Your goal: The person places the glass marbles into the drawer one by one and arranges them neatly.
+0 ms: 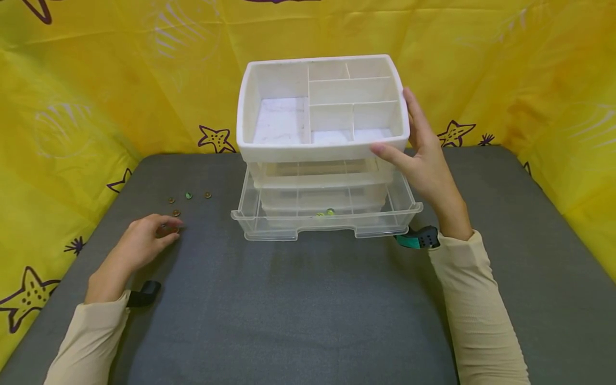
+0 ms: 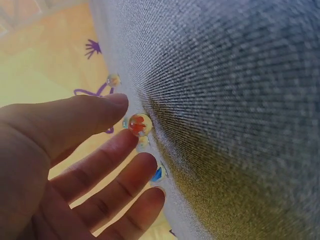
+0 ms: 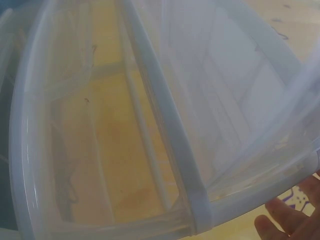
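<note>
A white organizer [image 1: 321,147] with a divided top tray stands at the back of the grey mat [image 1: 308,299]. Its clear bottom drawer [image 1: 327,229] is pulled out, and two small marbles [image 1: 325,213] lie inside. My right hand [image 1: 423,160] rests straight-fingered against the organizer's right front corner, thumb on the front rim; its fingertips [image 3: 287,222] show beside the clear plastic [image 3: 150,130]. My left hand [image 1: 149,240] is low on the mat at the left. Its thumb and forefinger pinch an orange-centred marble [image 2: 140,125].
Several loose marbles [image 1: 188,195] lie on the mat just beyond my left hand, and a blue one [image 2: 159,173] sits by my fingers. Yellow star-printed cloth [image 1: 96,96] walls in the mat on three sides. A second clear drawer [image 1: 317,179] is partly out.
</note>
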